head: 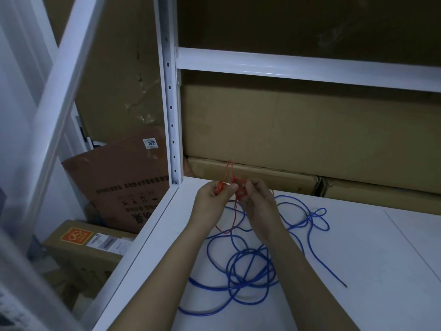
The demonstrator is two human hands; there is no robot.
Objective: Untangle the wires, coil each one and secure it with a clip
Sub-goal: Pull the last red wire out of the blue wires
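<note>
Hands: left hand (213,194) & right hand (256,199) both pinch thin red wire (235,212); light, limp, springy — hold near bunched loops; blue wire (250,266) loose on shelf (381,271).

Standing in dim light: white metal shelving (310,68) with a perforated upright post (170,115), its white shelf surface (381,247) stretching right. Sitting behind: brown cardboard boxes (298,130). Leaning and lying lower left: more printed cartons (119,182).
</note>
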